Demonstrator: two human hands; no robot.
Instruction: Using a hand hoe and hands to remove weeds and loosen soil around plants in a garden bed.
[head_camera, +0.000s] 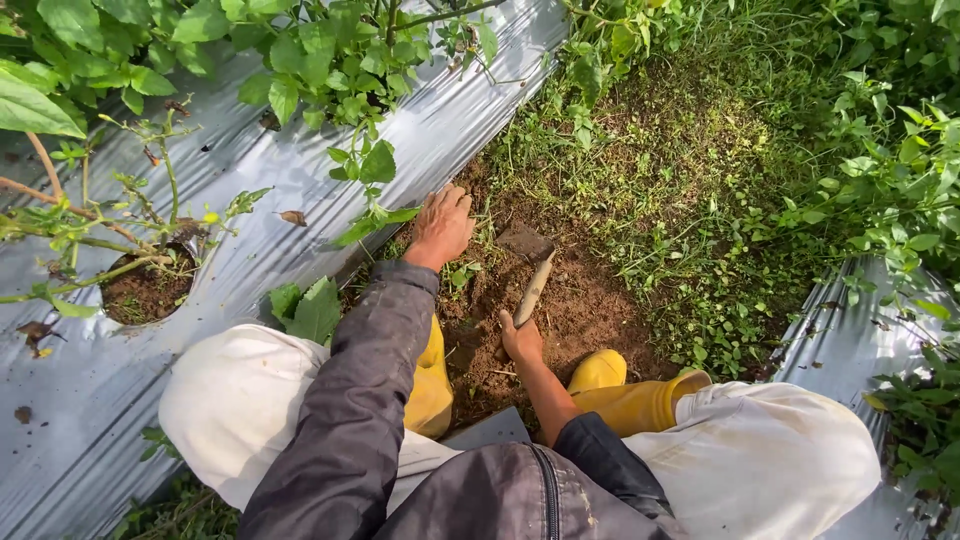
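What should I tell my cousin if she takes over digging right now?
Right hand: shut on the pale handle of a small hoe, its blade down in the bare soil.
Left hand: fingers spread, pressing on the ground at the edge of the silver plastic sheet, holding nothing visible.
The person squats in yellow boots in the furrow between two covered beds.
Done: a brown patch in front of the boots is scraped bare.
Left: grass and small weeds cover the furrow beyond the blade.

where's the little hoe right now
Head view, centre: the hoe is in the right hand, its blade on bare soil beside the left hand.
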